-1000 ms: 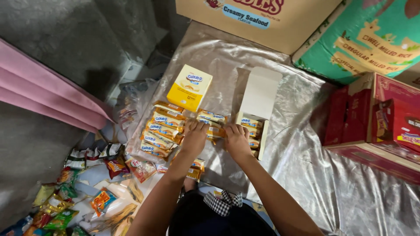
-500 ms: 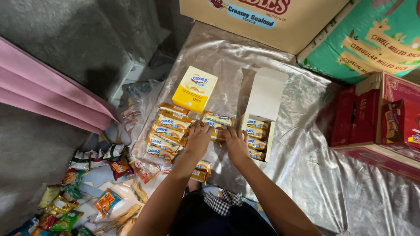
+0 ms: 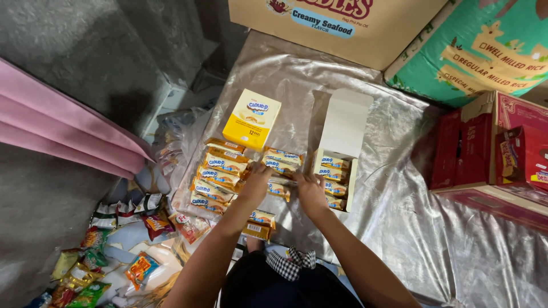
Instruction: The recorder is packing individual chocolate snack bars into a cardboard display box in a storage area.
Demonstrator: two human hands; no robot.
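Observation:
Both my hands meet over a small pile of yellow snack-bar packets [image 3: 281,162] on a silver plastic sheet [image 3: 411,228]. My left hand [image 3: 258,181] and my right hand [image 3: 309,188] each grip a packet [image 3: 278,188] between them. Left of my hands lies a stack of several more packets [image 3: 214,177]. To the right stands an open white carton [image 3: 338,165] with its lid up and packets inside. A closed yellow box [image 3: 252,118] of the same snack lies above the stack. Another packet [image 3: 260,223] rests under my left forearm.
A large brown cardboard box [image 3: 337,28] and a green rice carton [image 3: 485,51] stand at the back. A red open carton [image 3: 491,148] is on the right. Loose mixed snack packets [image 3: 114,251] lie at the lower left beside a pink cloth [image 3: 63,131].
My hands have shifted a little nearer to me over the packets, and the camera has tilted so the scene sits lower in view. The boxes and stack stay put.

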